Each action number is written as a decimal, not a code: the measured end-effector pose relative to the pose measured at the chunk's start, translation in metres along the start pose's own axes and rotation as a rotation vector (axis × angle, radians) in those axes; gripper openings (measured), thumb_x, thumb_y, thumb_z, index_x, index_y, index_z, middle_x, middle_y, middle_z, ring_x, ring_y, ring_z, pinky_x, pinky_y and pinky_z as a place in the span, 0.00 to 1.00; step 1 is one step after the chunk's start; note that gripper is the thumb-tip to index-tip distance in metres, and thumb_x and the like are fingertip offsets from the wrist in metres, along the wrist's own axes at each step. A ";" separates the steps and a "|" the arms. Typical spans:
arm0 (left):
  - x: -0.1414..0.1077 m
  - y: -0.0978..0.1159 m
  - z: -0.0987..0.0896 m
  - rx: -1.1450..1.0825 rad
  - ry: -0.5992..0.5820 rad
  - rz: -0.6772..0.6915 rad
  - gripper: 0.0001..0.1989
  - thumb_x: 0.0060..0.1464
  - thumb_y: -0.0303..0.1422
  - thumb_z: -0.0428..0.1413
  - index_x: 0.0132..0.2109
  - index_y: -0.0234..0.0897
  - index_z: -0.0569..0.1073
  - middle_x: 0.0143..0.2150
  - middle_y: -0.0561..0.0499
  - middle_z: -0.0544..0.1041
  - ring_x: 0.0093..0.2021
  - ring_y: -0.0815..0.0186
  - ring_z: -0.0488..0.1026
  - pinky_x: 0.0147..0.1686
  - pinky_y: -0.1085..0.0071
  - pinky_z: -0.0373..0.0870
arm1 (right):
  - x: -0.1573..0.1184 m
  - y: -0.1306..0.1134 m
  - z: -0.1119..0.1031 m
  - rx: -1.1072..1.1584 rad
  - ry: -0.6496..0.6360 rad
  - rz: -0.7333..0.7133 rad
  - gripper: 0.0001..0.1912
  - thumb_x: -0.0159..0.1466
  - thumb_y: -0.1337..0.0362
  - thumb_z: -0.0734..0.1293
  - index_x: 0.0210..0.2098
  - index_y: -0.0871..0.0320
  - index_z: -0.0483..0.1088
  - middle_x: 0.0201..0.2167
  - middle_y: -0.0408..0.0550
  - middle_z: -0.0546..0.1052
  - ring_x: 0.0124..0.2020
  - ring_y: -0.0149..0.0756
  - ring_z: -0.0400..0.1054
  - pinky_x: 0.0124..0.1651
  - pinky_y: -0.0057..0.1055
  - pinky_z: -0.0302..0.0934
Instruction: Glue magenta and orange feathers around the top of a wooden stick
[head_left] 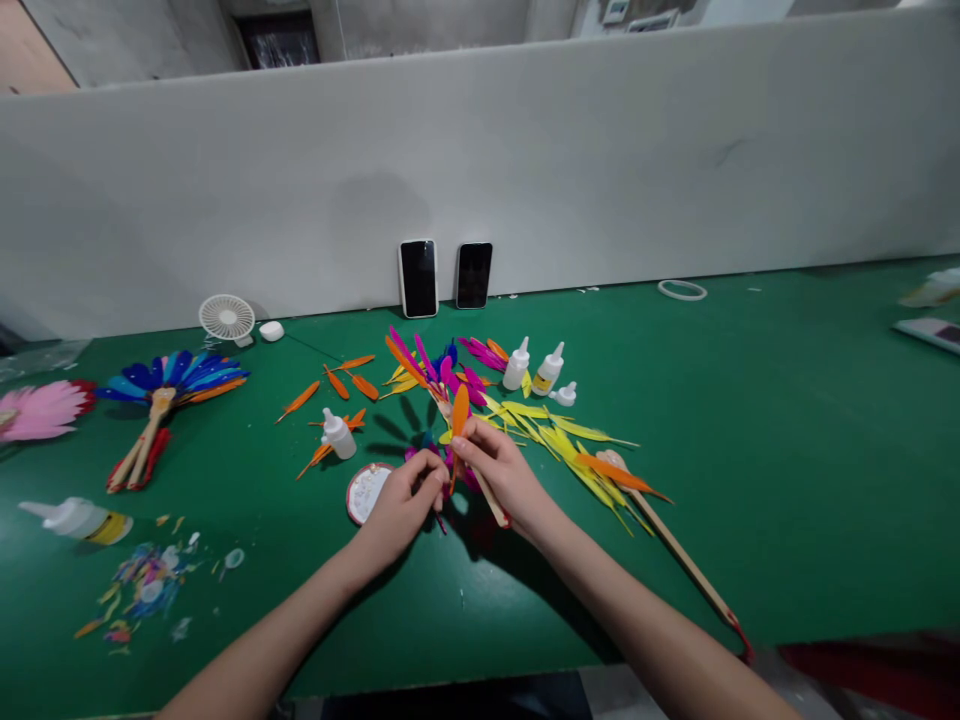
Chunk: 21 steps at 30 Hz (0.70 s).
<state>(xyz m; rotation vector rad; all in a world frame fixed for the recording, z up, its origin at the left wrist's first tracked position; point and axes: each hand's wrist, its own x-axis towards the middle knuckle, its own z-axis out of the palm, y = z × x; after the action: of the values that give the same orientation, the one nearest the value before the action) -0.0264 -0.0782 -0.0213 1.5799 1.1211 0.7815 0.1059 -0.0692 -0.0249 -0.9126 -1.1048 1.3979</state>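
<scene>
My right hand (499, 465) is closed around a pale wooden stick (491, 500). Its thumb and fingers also pinch an upright orange feather (460, 408). Just left of it, my left hand (409, 495) is closed in a pinch at the feather's lower end; what its fingertips grip is hidden. Magenta feathers (405, 345) fan out beyond the hands from the stick's upper end, and more magenta shows below the fingers. Beside my left hand lies a round white lid with a red rim (364, 492). Loose yellow-green feathers (570, 445) spread to the right of my right hand.
White squeeze bottles (549, 370) stand behind the feathers; another bottle (340, 436) leans among orange feathers. A second stick (682, 540) lies right. Left are a blue feather fan (176, 375), a lying glue bottle (86, 520) and scraps (146, 580). Two phones (418, 278) lean against the partition.
</scene>
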 end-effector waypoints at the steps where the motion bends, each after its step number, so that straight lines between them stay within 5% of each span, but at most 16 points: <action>1: 0.000 0.000 0.000 -0.022 -0.002 -0.005 0.09 0.51 0.37 0.45 0.27 0.38 0.61 0.19 0.58 0.61 0.22 0.71 0.61 0.26 0.73 0.58 | 0.000 0.000 0.000 -0.002 0.001 -0.004 0.14 0.52 0.56 0.67 0.21 0.56 0.59 0.15 0.35 0.63 0.19 0.27 0.56 0.25 0.27 0.50; 21: -0.003 0.004 0.000 0.065 -0.017 -0.030 0.08 0.49 0.35 0.46 0.26 0.37 0.61 0.19 0.59 0.61 0.21 0.72 0.59 0.25 0.74 0.56 | 0.001 0.004 0.000 -0.024 -0.029 -0.018 0.14 0.52 0.55 0.66 0.21 0.56 0.58 0.15 0.35 0.62 0.18 0.26 0.56 0.24 0.26 0.49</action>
<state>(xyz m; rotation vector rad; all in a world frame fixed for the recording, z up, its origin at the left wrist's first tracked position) -0.0263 -0.0812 -0.0169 1.6165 1.1659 0.7173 0.1046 -0.0684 -0.0284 -0.8994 -1.1512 1.3898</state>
